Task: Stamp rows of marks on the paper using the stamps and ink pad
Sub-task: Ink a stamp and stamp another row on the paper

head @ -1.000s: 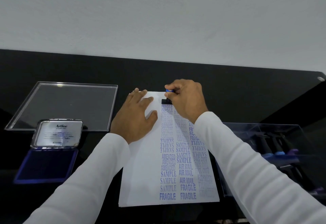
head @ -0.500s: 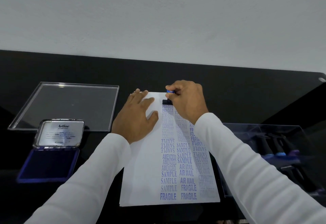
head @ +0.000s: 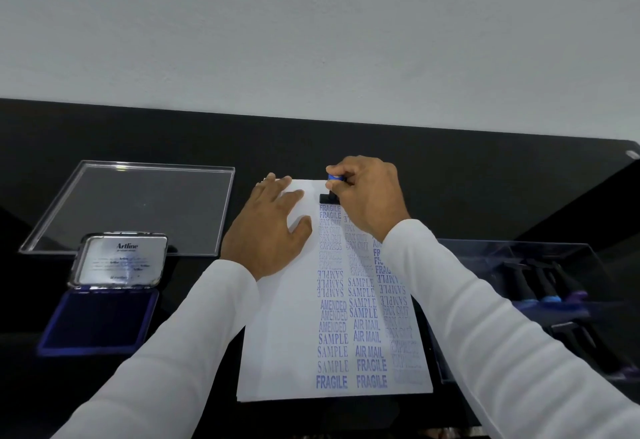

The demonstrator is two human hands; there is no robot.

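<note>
1. The glossy black tabletop (head: 450,175) fills my view, below a plain pale wall.
2. A clear flat acrylic lid (head: 138,206) lies at the far left.
3. The white sheet of paper (head: 280,345) lies in front of me, with three columns of blue stamped words (FRAGILE, SAMPLE, AIR MAIL, AMENDED among them) down its right half.
4. A clear acrylic box (head: 512,248) sits just right of the paper, holding dark-handled stamps (head: 547,286), which are dim through the wall.
5. The blue ink pad (head: 97,321) lies open at my left, well apart from the paper, its silver lid (head: 121,260) tilted up.
6. My left hand (head: 270,231) lies flat on the paper's upper left, fingers spread and straight.
7. My right hand (head: 370,199) curls its fingers round the blue-topped black stamp (head: 329,196), whose base sits on the paper's top edge, just above the uppermost FRAGILE.
</note>
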